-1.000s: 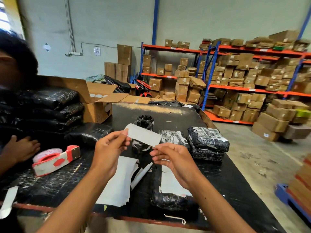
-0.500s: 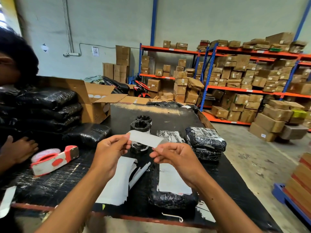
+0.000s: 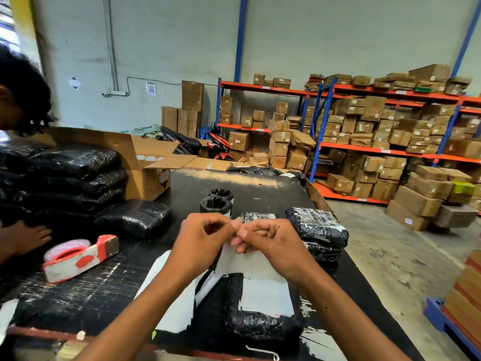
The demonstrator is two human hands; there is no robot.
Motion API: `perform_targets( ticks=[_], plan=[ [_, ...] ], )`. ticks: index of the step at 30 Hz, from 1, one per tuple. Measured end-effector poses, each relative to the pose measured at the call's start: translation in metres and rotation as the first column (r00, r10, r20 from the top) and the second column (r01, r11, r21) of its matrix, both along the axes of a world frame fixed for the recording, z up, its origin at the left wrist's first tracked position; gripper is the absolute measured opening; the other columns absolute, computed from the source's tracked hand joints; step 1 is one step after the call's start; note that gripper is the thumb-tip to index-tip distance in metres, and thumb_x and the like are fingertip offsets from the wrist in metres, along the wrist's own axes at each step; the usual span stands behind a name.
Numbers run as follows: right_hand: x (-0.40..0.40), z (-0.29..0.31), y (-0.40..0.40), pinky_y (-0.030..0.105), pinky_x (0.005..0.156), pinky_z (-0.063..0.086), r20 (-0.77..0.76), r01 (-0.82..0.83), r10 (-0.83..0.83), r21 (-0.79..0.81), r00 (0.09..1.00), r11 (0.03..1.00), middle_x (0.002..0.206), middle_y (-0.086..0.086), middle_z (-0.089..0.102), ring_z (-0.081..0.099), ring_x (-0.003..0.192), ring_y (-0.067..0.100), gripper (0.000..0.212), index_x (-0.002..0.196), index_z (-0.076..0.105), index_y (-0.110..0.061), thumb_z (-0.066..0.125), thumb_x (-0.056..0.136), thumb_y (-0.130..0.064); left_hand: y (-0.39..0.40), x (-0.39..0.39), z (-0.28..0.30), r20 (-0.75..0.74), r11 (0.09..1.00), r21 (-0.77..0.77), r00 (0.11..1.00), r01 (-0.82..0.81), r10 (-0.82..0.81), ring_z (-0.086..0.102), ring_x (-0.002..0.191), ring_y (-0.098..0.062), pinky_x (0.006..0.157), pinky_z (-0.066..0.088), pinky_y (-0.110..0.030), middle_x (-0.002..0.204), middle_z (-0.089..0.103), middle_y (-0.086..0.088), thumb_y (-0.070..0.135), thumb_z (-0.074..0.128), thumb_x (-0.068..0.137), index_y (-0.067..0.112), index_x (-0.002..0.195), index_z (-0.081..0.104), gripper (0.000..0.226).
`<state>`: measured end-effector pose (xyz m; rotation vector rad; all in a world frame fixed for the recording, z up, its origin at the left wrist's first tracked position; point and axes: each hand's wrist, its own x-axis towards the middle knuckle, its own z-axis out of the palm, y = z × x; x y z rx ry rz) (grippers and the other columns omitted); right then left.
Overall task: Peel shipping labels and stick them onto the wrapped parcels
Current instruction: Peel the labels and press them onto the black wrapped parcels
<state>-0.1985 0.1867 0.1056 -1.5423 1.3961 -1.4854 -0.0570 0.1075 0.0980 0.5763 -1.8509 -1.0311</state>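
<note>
Warehouse table (image 3: pixel 260 188), black-topped. Left hand (image 3: pixel 201 246) and right hand (image 3: pixel 270 243) pinch one shipping label (image 3: pixel 250 264) at frame centre, above the wrapped parcel (image 3: pixel 260 321). Step judged: separating backing. Next: peel cleanly, press onto parcel.

No text readable anywhere. Wall notice (image 3: pixel 151 89) and diamond sign (image 3: pixel 74 83): print too small to make out. White stickers on shelved cartons (image 3: pixel 364 126) and the label on the black wrapped parcel (image 3: pixel 263 298) show no legible characters.
</note>
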Motion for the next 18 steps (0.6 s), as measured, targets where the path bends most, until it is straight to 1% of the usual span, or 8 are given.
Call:
perform_targets(
  ticks=[1,2,3,5,7,11,14,18],
  plan=[
    [0.001,0.001,0.000,0.028,0.070,0.055,0.057,0.018,-0.018,0.000,0.998,1.000,0.077,0.012,0.074,0.066,0.066,0.019,0.014,0.088,0.072,0.002,0.058,0.090,-0.002,-0.003,-0.001,-0.001,-0.027,0.998,0.056,1.000,-0.014,0.015,0.061,0.063,-0.015,0.065,0.053,-0.038,0.066,0.070,-0.010,0.026,0.065,0.088,0.009,0.076,0.075,0.023],
    [0.001,0.002,0.000,0.027,0.067,0.056,0.165,0.030,-0.030,0.004,0.986,1.000,0.073,0.013,0.073,0.064,0.063,0.020,0.015,0.084,0.070,0.003,0.057,0.090,-0.001,-0.009,-0.002,-0.003,-0.056,0.988,0.150,0.998,-0.028,0.037,0.057,0.059,-0.014,0.064,0.052,-0.040,0.061,0.066,-0.011,0.026,0.064,0.089,0.006,0.073,0.073,0.027],
    [0.000,0.003,0.001,0.026,0.063,0.055,0.304,0.034,-0.034,0.006,0.952,0.999,0.068,0.011,0.071,0.061,0.061,0.020,0.016,0.080,0.068,0.002,0.055,0.089,0.000,-0.017,-0.002,-0.006,-0.079,0.963,0.265,0.995,-0.042,0.065,0.054,0.054,-0.012,0.060,0.049,-0.039,0.055,0.062,-0.007,0.025,0.063,0.090,0.005,0.070,0.070,0.029],
    [-0.005,0.005,0.002,0.024,0.057,0.053,0.546,0.030,-0.013,-0.023,0.838,0.999,0.060,0.007,0.065,0.055,0.056,0.017,0.020,0.073,0.063,-0.001,0.051,0.088,0.000,-0.035,-0.001,-0.017,-0.087,0.887,0.457,0.990,-0.059,0.111,0.045,0.048,-0.010,0.053,0.039,-0.028,0.050,0.055,0.001,0.022,0.061,0.092,0.008,0.066,0.067,0.030],
    [-0.016,0.008,0.001,0.024,0.054,0.052,0.672,0.071,-0.005,-0.072,0.740,0.995,0.057,0.004,0.060,0.054,0.052,0.013,0.021,0.072,0.059,-0.004,0.048,0.089,-0.003,-0.051,0.002,-0.032,-0.076,0.826,0.560,0.989,-0.065,0.130,0.035,0.045,-0.010,0.049,0.028,-0.023,0.046,0.046,0.004,0.020,0.060,0.093,0.009,0.061,0.061,0.034],
    [-0.036,0.014,-0.004,0.019,0.051,0.050,0.769,0.219,-0.039,-0.133,0.638,0.967,0.055,-0.001,0.057,0.052,0.049,0.007,0.019,0.072,0.056,-0.007,0.046,0.088,-0.007,-0.076,0.014,-0.057,-0.016,0.779,0.608,0.980,-0.150,0.200,0.026,0.040,-0.008,0.044,0.021,-0.021,0.042,0.038,0.008,0.017,0.060,0.093,0.013,0.054,0.049,0.041],
    [-0.053,0.019,-0.008,0.015,0.049,0.046,0.832,0.372,-0.089,-0.147,0.548,0.917,0.054,-0.003,0.057,0.051,0.050,0.005,0.019,0.071,0.056,-0.009,0.046,0.088,-0.007,-0.089,0.020,-0.065,-0.020,0.765,0.619,0.970,-0.177,0.241,0.027,0.040,-0.008,0.039,0.023,-0.018,0.046,0.040,0.004,0.018,0.061,0.093,0.012,0.056,0.051,0.038],
    [-0.071,0.025,-0.014,0.016,0.057,0.041,0.879,0.533,-0.139,-0.145,0.456,0.833,0.066,-0.001,0.052,0.048,0.060,0.008,0.016,0.070,0.054,-0.011,0.048,0.085,-0.008,-0.096,0.024,-0.070,-0.077,0.742,0.647,0.954,-0.174,0.291,0.032,0.036,-0.006,0.035,0.028,-0.014,0.051,0.044,0.001,0.019,0.060,0.093,0.011,0.064,0.056,0.031]
  ],
)
